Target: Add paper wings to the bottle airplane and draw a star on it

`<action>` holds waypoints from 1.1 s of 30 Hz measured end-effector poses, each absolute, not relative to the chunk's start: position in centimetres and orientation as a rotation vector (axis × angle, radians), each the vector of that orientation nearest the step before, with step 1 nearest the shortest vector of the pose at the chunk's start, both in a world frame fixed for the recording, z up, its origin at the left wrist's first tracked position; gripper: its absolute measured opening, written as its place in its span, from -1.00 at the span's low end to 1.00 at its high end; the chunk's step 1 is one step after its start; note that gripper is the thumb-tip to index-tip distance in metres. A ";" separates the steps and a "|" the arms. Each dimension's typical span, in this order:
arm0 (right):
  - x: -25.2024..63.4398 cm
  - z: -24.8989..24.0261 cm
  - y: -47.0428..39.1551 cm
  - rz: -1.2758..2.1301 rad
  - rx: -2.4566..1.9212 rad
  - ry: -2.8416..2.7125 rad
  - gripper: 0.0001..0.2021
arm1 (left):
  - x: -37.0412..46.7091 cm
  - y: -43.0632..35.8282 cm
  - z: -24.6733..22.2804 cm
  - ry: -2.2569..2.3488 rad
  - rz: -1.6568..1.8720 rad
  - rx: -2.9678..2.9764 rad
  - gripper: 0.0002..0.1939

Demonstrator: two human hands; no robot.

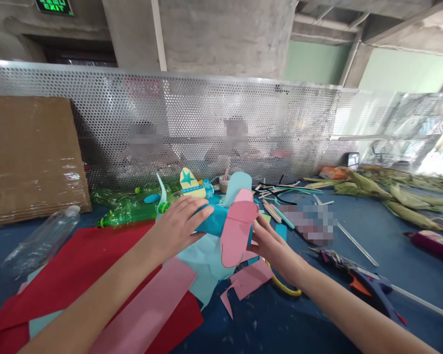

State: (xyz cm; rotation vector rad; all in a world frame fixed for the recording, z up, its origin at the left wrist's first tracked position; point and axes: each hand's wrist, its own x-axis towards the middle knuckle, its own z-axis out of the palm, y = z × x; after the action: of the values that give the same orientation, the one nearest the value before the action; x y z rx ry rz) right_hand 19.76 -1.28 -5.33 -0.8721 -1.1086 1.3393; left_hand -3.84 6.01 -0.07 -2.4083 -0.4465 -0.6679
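Note:
Between my hands is a blue craft model [212,220], roughly tube-shaped. A long, rounded pink piece [233,241] stands across its near end, and a rounded light-blue piece [238,186] rises behind. My left hand [182,223] grips the blue body from the left and above. On the right side, my right hand [269,241] closes around the end by the pink piece; its fingertips are partly hidden. Cut light-blue sheets [203,263] and pink scraps [253,280] lie below. Partly under those scraps are yellow-handled scissors [286,286].
Red sheets [180,319] and a pink strip [151,309] spread at front left. Plastic bottles [131,212] and a yellow star-marked craft [192,183] stand behind. Right are a glue gun [362,278], thin sticks [280,214] and corn husks [380,191]. A perforated metal screen [206,108] borders the table.

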 end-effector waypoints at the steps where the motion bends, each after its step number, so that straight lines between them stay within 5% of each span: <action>1: 19.7 -5.3 -1.4 1.321 -0.893 -1.115 -0.26 | -3.8 6.1 -0.2 -0.467 -0.678 -2.437 -0.56; 6: 19.3 -5.4 -1.7 1.266 -0.958 -1.117 -0.14 | -4.0 6.4 -0.8 -0.510 -0.664 -2.532 -0.49; 11: 19.5 -5.5 -1.3 1.376 -0.886 -1.017 -0.33 | -3.9 6.1 -0.8 -0.633 -0.725 -2.632 -0.41; 23: 19.7 -6.1 -1.1 1.268 -1.188 -1.056 -0.39 | -5.6 7.0 0.6 -1.908 -1.216 -2.926 -0.24; 29: 19.4 -6.2 -1.5 1.289 -1.154 -1.338 -0.55 | -4.7 6.6 0.2 -2.323 -1.503 -3.208 -0.58; 33: 18.9 -6.2 -2.0 1.301 -1.092 -1.391 -0.59 | -2.7 5.4 -0.4 -2.426 -1.644 -3.182 -0.50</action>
State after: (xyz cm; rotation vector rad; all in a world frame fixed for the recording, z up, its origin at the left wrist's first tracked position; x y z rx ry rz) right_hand 18.90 -2.01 -6.20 -1.0919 -1.3914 1.3007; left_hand -2.71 5.36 -0.44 -3.1822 -2.4264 -1.6444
